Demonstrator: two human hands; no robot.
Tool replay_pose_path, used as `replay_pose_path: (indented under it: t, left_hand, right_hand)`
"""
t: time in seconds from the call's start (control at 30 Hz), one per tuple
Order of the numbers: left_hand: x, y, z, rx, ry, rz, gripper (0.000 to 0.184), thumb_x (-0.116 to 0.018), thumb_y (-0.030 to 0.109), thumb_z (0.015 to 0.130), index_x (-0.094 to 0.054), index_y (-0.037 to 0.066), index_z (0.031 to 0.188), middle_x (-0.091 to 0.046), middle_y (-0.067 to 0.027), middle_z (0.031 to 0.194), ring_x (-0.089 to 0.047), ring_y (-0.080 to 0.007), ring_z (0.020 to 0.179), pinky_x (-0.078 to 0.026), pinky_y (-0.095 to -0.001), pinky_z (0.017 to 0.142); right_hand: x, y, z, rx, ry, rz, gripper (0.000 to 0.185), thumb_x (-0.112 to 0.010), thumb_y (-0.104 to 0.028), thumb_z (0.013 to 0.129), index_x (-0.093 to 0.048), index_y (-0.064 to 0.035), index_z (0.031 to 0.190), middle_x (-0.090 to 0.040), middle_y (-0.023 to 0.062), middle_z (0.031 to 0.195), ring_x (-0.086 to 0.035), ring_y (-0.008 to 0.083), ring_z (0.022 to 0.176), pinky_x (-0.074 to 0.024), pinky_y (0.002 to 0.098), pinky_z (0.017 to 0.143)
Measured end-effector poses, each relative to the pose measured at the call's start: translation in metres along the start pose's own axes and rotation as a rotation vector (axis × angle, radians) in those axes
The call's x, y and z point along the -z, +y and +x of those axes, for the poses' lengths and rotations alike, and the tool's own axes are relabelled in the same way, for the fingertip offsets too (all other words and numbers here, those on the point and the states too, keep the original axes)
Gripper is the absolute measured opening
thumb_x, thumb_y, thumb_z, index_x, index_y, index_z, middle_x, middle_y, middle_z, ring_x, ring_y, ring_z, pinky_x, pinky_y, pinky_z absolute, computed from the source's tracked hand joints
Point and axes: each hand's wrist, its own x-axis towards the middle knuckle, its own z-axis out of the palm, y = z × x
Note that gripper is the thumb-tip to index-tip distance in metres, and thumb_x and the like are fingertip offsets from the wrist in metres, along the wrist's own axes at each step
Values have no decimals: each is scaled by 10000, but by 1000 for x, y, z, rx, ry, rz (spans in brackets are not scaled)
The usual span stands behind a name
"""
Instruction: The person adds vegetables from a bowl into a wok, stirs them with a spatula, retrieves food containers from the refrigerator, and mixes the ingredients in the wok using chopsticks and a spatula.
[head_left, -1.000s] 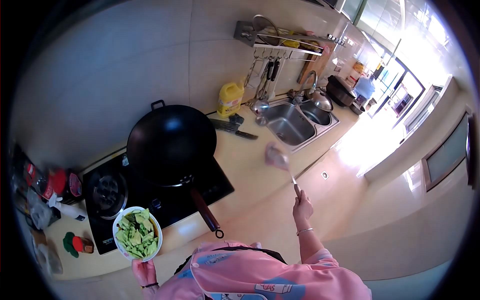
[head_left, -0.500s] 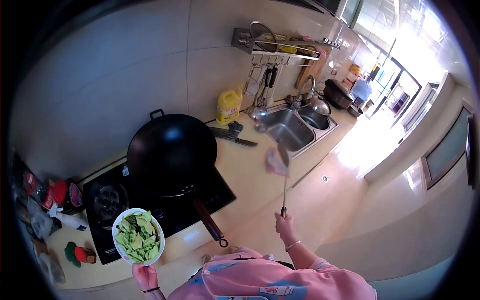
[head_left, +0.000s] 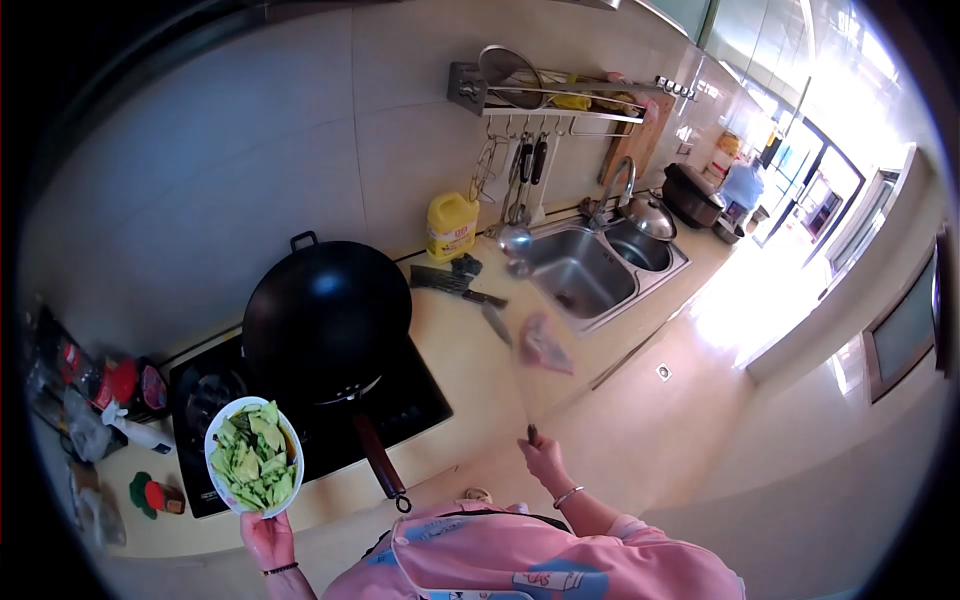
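My left hand is closed on the rim of a white bowl, which is full of sliced green vegetables. The bowl is held above the near left part of the black stove. A black wok sits on the stove, its wooden handle pointing toward me. My right hand grips the dark end of a long-handled spatula. Motion blurs the spatula's shaft and head, which are over the counter right of the wok. A crumpled plastic bag lies beside the spatula's head.
A cleaver and a yellow jug are behind the wok's right side. The double sink lies farther right, below a rack with hanging utensils. Bottles and a red-lidded jar line the left side. The black stove spans the counter.
The spatula in my right hand has swung left, toward the wok. The camera view has shifted slightly. My left hand keeps the bowl over the stove.
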Motion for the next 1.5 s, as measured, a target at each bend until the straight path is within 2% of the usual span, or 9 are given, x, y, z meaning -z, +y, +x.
replay_pose_path:
  t: [0.17,0.33,0.53,0.8,0.9,1.2,1.3,1.37,1.5]
  left_hand:
    - [-22,0,-21,-42,-67,64,605,-490,-6,659,-409,22,1258,-460,-124,1274,-433,-275,1181,-368,-405,1009]
    - [-29,11,-31,-17,-126,48,602,-470,-33,655,-409,29,1251,-480,-115,1241,-461,-272,1151,-422,-415,957]
    - [-33,17,-15,12,-143,110,536,-462,-29,683,-423,10,1216,-495,-123,1194,-483,-281,1118,-449,-426,928]
    - [-43,12,19,57,-75,135,526,-449,-45,676,-411,10,1198,-498,-135,1164,-494,-297,1095,-452,-444,925]
    - [-72,-2,27,46,-64,179,491,-451,-24,692,-418,4,1181,-504,-126,1158,-501,-297,1087,-447,-448,925]
    - [-84,-16,56,116,16,229,409,-450,-48,706,-441,-24,1114,-520,-127,1078,-540,-319,1028,-449,-506,909]
    - [-81,-18,68,112,21,291,360,-449,-42,715,-455,-26,1074,-520,-125,1035,-554,-327,1001,-463,-504,890]
    - [-83,-20,75,116,7,358,349,-449,-38,716,-460,-28,1065,-522,-135,1030,-575,-321,953,-481,-488,867]
    - [-83,-24,87,111,32,416,333,-451,-31,714,-466,-41,1047,-528,-143,1017,-583,-319,929,-494,-479,848]
  right_hand:
    - [-3,58,-3,80,-11,9,282,-618,-218,816,-465,-84,620,-419,-38,483,-404,69,363,-293,242,327]
    - [-3,-2,-61,-141,-140,178,324,-622,-191,811,-447,-69,566,-394,-43,471,-378,45,412,-290,255,368]
    - [-21,-1,-67,153,-185,64,303,-618,-181,812,-436,-54,606,-404,-43,470,-414,55,403,-315,231,372]
    - [-46,-94,-128,315,-624,175,173,-537,-189,874,-526,-16,880,-445,-32,573,-414,42,451,-348,206,408]
    - [-42,-130,-128,264,-771,205,184,-488,-186,904,-523,-13,956,-451,-30,611,-420,37,470,-355,197,415]
    - [-73,-153,-141,475,-864,-104,266,-491,-230,903,-531,-10,1047,-528,81,659,-493,132,563,-417,285,527]
    - [-84,-149,-139,473,-856,-187,281,-487,-241,902,-527,-1,1042,-544,145,670,-523,208,561,-422,314,536]
    - [-87,-152,-136,630,-763,-189,277,-485,-252,901,-527,5,996,-552,192,667,-550,301,570,-426,356,531]
    - [-93,-150,-123,672,-717,-276,259,-470,-239,907,-513,9,968,-523,171,632,-534,277,544,-414,358,511]
